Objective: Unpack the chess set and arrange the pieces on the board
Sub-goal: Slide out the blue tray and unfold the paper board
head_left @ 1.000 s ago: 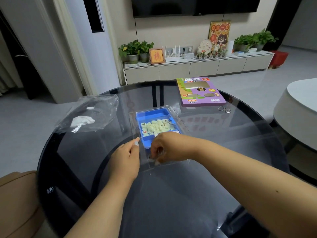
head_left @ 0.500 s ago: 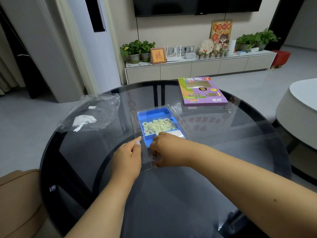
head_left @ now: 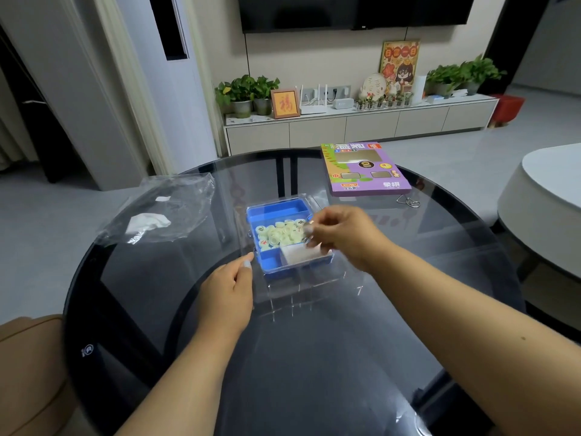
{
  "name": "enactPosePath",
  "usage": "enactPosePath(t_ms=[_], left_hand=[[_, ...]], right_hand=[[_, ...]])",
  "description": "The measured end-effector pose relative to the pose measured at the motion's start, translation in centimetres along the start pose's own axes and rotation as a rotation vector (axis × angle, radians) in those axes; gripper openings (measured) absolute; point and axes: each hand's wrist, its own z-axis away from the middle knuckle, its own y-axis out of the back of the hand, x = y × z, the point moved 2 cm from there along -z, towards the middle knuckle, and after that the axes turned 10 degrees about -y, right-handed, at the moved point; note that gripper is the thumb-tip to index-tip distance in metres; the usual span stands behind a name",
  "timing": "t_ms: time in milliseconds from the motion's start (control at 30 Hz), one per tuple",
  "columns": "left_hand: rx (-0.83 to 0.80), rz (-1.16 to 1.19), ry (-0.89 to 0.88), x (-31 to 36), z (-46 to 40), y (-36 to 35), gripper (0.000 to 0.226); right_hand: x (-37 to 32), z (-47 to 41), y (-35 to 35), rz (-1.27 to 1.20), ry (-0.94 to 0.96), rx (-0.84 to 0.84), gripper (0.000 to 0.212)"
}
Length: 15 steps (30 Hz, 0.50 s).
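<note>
A clear plastic case (head_left: 317, 199) on the glass table holds a blue tray (head_left: 276, 206). Several pale round chess pieces (head_left: 278, 236) fill its middle compartment. A folded white sheet (head_left: 298, 254) sits in the near right compartment, tilted up. My right hand (head_left: 342, 236) hovers over the tray's right side, its curled fingertips pinching the sheet's upper edge. My left hand (head_left: 228, 292) is at the case's near left corner, thumb and forefinger pinching it. The case's clear lid (head_left: 295, 294) lies open toward me.
A purple game box (head_left: 366, 171) lies at the table's far right, with a small metal wire piece (head_left: 408, 201) beside it. A crumpled clear plastic bag (head_left: 163, 212) lies at the far left. The round table edge (head_left: 75, 294) curves close on the left.
My right hand has moved from the case's near edge up and right over the tray. The lid now lies open toward me. The white sheet has tilted up. My left hand has stayed put.
</note>
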Motion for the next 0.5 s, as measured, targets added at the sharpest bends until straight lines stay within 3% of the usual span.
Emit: enactPosePath(t_ms=[100, 233, 300, 400, 500], left_hand=[[0.000, 0.000, 0.015, 0.0, 0.0, 0.0, 0.034], [-0.003, 0.004, 0.023, 0.2, 0.1, 0.0, 0.034], [-0.002, 0.017, 0.018, 0.1, 0.1, 0.0, 0.034], [-0.007, 0.023, 0.013, 0.1, 0.1, 0.0, 0.033], [-0.008, 0.018, 0.017, 0.1, 0.0, 0.0, 0.033]], right_hand=[[1.7, -2.2, 4.2, -0.199, -0.103, 0.347, 0.013], [4.5, -3.5, 9.1, 0.286, -0.139, 0.656, 0.010], [5.2, -4.0, 10.0, 0.504, -0.077, 0.696, 0.011], [6.2, -5.0, 9.9, 0.772, -0.029, 0.625, 0.015], [7.0, -5.6, 9.7, 0.921, 0.024, 0.595, 0.016]])
